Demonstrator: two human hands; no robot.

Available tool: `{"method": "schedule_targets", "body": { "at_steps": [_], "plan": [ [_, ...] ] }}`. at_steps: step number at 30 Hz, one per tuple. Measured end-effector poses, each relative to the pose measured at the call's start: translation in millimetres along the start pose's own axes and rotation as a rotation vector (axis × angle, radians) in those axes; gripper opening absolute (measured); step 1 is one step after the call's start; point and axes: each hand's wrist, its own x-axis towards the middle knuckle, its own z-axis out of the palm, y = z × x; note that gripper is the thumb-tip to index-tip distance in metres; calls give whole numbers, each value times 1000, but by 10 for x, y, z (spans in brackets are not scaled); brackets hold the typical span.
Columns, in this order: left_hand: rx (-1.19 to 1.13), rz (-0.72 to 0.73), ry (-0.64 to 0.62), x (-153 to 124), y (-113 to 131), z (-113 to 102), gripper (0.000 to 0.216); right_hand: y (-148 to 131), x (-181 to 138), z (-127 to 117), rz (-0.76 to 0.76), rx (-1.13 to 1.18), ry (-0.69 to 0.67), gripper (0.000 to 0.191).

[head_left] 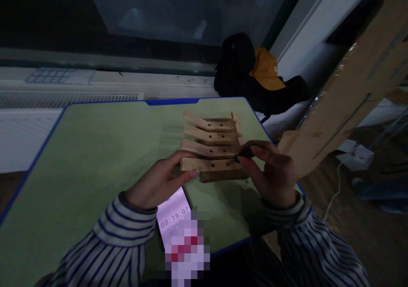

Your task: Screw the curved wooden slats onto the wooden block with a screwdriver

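Note:
Several angled wooden slats, each with two round holes, lie side by side as a wooden rack (207,136) on a green table. My left hand (156,180) is closed around the left end of the nearest slat (204,164), thumb in front and fingers behind. Pinched between the thumb and fingers of my right hand (274,168) is a small dark-handled screwdriver (246,152). Its thin shaft points left and down, with the tip at the right-hand hole of that slat. Whether a screw sits in the hole is too small to tell.
A phone (174,212) showing a timer lies on the green table (105,151), partly behind blurred blocks. Beyond the far right corner are a black bag (234,61) and an orange cap (266,70). A large cardboard sheet (350,91) leans at the right. A radiator (70,100) stands behind.

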Motion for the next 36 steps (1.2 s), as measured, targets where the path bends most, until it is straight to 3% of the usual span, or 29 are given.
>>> {"method": "schedule_targets", "body": {
  "at_steps": [5, 8, 11, 15, 20, 26, 31, 36],
  "plan": [
    [368, -21, 94, -131, 181, -226, 47, -159, 88, -127, -33, -42, -122, 48],
    [562, 32, 249, -219, 400, -403, 31, -251, 181, -205, -65, -83, -172, 40],
    [523, 172, 301, -158, 589, -469, 21, -243, 230, -232, -109, -159, -136, 34],
    [336, 246, 74, 159, 687, -357, 20, -173, 234, -205, -165, -232, -54, 29],
    [279, 314, -123, 490, 722, -122, 19, -229, 281, -173, -189, -285, -101, 25],
    [311, 391, -98, 583, 708, -1, 17, -333, 376, -187, -181, -266, -197, 23],
    [282, 483, -141, 591, 673, -13, 20, -255, 312, -137, -203, -292, -99, 23],
    [325, 476, -122, 598, 628, 13, 19, -248, 285, -51, -208, -325, -25, 24]
  ]
}}
